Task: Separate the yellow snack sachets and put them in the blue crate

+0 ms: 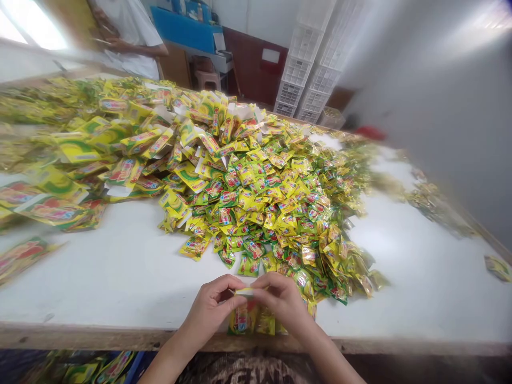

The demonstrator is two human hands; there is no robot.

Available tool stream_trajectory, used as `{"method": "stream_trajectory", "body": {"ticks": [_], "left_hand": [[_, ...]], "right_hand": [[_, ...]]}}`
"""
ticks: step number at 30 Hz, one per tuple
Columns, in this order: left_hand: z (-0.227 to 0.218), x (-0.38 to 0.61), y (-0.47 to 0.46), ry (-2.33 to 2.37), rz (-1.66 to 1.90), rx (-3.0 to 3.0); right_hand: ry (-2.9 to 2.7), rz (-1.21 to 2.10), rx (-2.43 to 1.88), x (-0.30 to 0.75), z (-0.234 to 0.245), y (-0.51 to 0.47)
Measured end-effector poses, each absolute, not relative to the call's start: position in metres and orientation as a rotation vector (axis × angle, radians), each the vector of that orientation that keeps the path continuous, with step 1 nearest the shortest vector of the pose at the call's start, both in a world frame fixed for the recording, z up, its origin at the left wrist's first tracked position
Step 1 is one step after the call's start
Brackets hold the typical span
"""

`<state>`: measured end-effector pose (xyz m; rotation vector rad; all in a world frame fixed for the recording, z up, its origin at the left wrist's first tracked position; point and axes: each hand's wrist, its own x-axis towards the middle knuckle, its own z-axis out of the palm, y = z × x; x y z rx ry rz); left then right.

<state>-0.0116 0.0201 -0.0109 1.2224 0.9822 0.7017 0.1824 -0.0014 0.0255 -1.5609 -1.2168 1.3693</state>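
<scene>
1. Fingers of the person's left hand (210,304) are bent into a narrow pinch, thumb and fingertips on one end of a small yellow printed carton (245,292) with a white strip facing up.
2. The right hand (283,300), slightly blurred, pinches the other end just as narrowly.
3. Between both hands, the carton sits above the near edge of a flat white table (132,261); whether the red-and-yellow printed face directly below belongs to it cannot be told.
4. A shiny yellow sachet (265,322) lies below the right hand.
5. Just beyond the hands spreads a broad heap of glossy yellow-and-green sachets (280,197).
6. Farther left lie yellow-and-green cardboard cartons (76,146), some with white flaps.
7. Past the table are a co-worker in a white shirt (134,29) and stacked white plastic crates (298,69).
</scene>
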Motion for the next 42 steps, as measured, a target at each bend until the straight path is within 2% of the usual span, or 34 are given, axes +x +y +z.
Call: {"method": "stream_trajectory", "body": {"ticks": [3, 9, 16, 21, 28, 42], "left_hand": [[-0.01, -0.01, 0.019, 1.025, 0.675, 1.216], [-0.007, -0.009, 0.017, 1.0, 0.712, 1.163], [-0.005, -0.007, 0.012, 1.062, 0.746, 1.002], [0.006, 0.008, 0.0, 0.977, 0.713, 0.819], [-0.003, 0.023, -0.008, 0.99, 0.801, 0.902], [-0.006, 0.023, -0.011, 1.106, 0.703, 1.091]], "right_hand": [[-1.148, 1.468, -1.614, 0.18, 0.03, 0.006], [-1.414, 1.388, -1.616, 0.179, 0.039, 0.013], [-1.118, 1.456, -1.598, 0.174, 0.026, -0.002], [-1.165, 1.323, -1.608, 0.171, 0.026, -0.007], [-1.292, 1.246, -1.601, 0.179, 0.03, -0.01], [-1.148, 1.247, -1.723, 0.186, 0.033, -0.001]]}}
